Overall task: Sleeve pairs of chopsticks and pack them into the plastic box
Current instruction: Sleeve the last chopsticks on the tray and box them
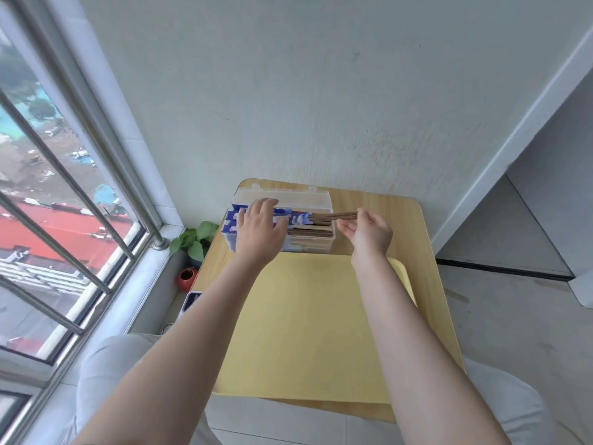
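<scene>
From the head view we take the plastic box (316,200) as our landmark: it sits at the far end of the wooden table (426,252), against the wall, just beyond the pale yellow mat (308,322). Our left hand (260,229) lies over the box's left half with fingers spread flat, pressing on the blue-and-white sleeves (296,217) stacked inside. Our right hand (369,232) hovers at the box's right end, its thumb and forefinger seeming to pinch the tips of the dark brown chopsticks (337,216) that jut past the right wall — the rest of its fingers hang loose, and the contact is too small for us to be sure. The risk, as we judge it, is that the sticks overhang the box: pushing them in at a tilt could buckle or tear the thin paper sleeve, or shove the whole stack leftward if our left hand eases off. The pair could also separate, one stick sliding while the other catches. The box is clear, rigid and rectangular, with small hinge tabs on its far edge; the sleeves look flat, glossy and slippery; the chopsticks are slim, straight and wood-toned — more lie loose in the box nearer us.
</scene>
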Available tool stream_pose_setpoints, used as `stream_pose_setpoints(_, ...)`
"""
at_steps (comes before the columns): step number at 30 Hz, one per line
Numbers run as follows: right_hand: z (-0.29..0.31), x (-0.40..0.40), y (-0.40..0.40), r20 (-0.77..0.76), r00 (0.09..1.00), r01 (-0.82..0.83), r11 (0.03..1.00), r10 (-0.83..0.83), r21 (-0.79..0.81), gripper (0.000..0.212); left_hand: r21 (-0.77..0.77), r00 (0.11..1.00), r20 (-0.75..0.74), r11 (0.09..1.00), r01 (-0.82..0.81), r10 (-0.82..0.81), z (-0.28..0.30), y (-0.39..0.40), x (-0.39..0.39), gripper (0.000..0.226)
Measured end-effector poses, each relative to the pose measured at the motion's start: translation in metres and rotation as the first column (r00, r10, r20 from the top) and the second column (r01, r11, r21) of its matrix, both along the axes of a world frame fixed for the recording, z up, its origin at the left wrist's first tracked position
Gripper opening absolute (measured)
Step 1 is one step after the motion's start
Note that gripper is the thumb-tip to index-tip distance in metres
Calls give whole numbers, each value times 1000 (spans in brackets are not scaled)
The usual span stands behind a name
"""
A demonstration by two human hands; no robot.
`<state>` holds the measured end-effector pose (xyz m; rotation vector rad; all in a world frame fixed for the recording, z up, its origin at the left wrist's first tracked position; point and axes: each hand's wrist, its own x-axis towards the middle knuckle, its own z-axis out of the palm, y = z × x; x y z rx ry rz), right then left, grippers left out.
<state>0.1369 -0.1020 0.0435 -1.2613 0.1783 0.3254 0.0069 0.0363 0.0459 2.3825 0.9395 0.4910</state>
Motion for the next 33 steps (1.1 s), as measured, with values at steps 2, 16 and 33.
stream_pose_setpoints(2, -8, 10, 10, -62, 997, 55, 998, -53, 19, 22, 16, 999, -53, 1000, -8, 8, -10, 17, 3, 53)
stream_pose_setpoints(16, -30, 33, 56, 10, 983, -163, 902, 182, -400, 36, 134, 935, -343, 990, -43, 87, -62, 58, 14, 49)
stream_pose_setpoints(33, -58, 42, 66, 336, 711, 51, 431, 618, -901, 23, 130, 906, -424, 990, 52, 8, -67, 73, 25, 56)
